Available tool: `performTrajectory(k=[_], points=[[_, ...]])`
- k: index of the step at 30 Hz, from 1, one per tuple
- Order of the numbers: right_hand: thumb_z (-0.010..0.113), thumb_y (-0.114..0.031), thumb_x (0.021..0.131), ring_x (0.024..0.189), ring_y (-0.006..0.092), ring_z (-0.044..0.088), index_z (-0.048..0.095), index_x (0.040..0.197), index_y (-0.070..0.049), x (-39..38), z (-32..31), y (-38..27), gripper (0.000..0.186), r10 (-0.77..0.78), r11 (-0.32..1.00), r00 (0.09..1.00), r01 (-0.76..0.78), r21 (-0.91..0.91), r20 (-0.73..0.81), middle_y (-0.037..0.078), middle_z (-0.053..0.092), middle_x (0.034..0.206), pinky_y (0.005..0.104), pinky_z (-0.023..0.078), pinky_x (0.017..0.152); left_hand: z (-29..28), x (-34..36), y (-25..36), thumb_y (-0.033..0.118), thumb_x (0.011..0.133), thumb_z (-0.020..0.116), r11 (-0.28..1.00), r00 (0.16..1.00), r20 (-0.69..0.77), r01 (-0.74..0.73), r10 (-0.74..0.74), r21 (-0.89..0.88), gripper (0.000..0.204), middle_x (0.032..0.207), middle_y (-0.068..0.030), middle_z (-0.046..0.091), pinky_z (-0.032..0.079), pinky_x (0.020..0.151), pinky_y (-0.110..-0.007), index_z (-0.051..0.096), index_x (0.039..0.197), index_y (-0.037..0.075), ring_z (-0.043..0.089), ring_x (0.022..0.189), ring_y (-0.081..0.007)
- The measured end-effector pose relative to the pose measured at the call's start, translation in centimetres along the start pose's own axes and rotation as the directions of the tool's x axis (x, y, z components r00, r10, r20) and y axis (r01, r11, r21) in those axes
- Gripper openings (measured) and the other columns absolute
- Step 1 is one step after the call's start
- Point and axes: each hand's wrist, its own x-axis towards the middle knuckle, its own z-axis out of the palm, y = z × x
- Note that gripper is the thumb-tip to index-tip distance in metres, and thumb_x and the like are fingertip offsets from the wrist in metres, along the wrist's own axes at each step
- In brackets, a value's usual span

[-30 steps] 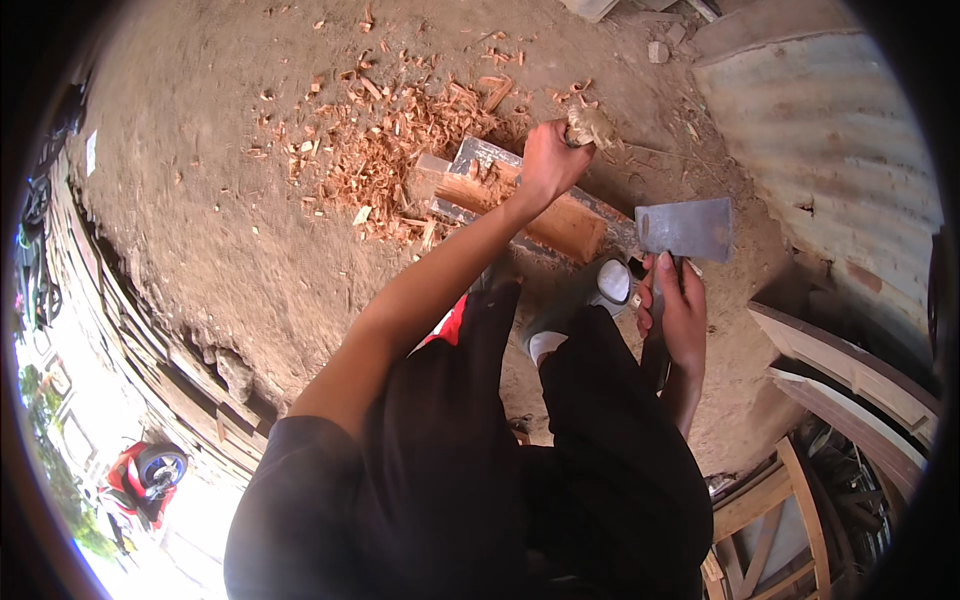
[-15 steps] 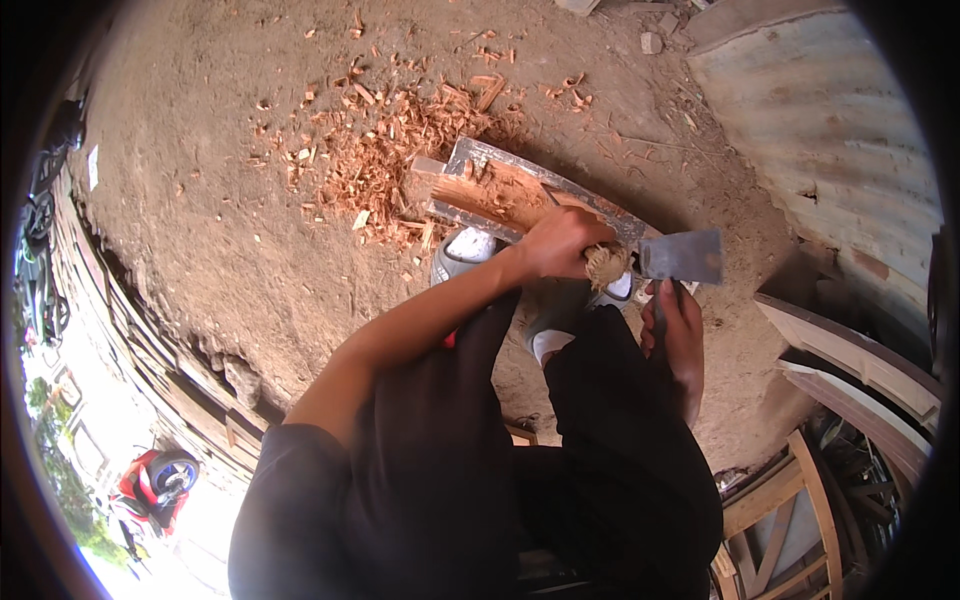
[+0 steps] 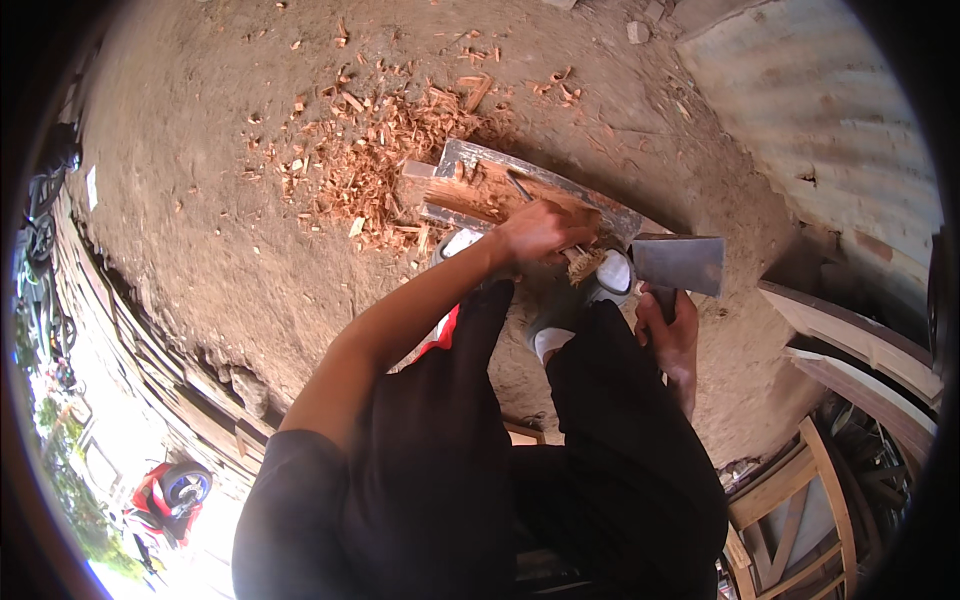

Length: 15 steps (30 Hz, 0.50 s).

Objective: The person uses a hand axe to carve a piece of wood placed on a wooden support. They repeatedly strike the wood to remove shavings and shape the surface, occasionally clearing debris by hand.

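Note:
My left hand [image 3: 543,233] is closed around a chisel [image 3: 517,185] with a frayed, pale handle end [image 3: 583,265]. Its metal shaft reaches into the hollowed channel of a wooden workpiece [image 3: 484,159], which lies on the ground by my shoes and has grey, flaking outer faces and reddish wood inside. My right hand [image 3: 670,332] grips the dark handle of a broad steel-bladed tool [image 3: 678,264], held just beyond the workpiece's right end, beside the chisel handle. Part of the chisel is hidden by my fingers.
Wood shavings [image 3: 365,180] are heaped left of the workpiece on dirt ground. Corrugated metal [image 3: 800,110] stands at the right, above leaning boards [image 3: 850,335] and a wooden frame [image 3: 790,480]. Stacked planks [image 3: 150,330] line the left, with a red motorbike [image 3: 165,500] beyond.
My left hand has come down from above the workpiece's far side, bringing the chisel into the channel. The steel blade in my right hand has shifted slightly downward.

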Motion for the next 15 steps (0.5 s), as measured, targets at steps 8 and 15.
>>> performTrajectory(k=[8,15], points=[[0.066,-0.004,0.097,0.098,0.0186,0.065,0.059,0.128,0.002,-0.3,0.6,2.8,0.033,-0.154,0.978,0.983,0.136,-0.158,-0.102,0.012,0.065,0.112,0.0303,0.053,0.084,2.2,-0.2,-0.1,0.019,0.066,0.076,0.994,0.991,-0.092,-0.095,0.099,0.052,0.053,0.1,-0.0096,0.071,0.057,0.08,-0.043,0.068,0.117,0.009,0.071,0.091,-0.0311],[0.07,-0.012,0.098,0.114,0.0219,0.063,0.064,0.129,0.0,1.2,3.0,9.0,0.034,-0.445,0.894,0.88,0.426,-0.138,-0.166,0.014,0.068,0.12,0.0361,0.051,0.096,3.5,0.0,-0.7,0.024,0.066,0.081,0.999,0.998,-0.048,-0.025,0.027,0.041,0.051,0.089,-0.0096,0.071,0.057,0.075,-0.044,0.068,0.114,0.014,0.071,0.086,-0.0308]])
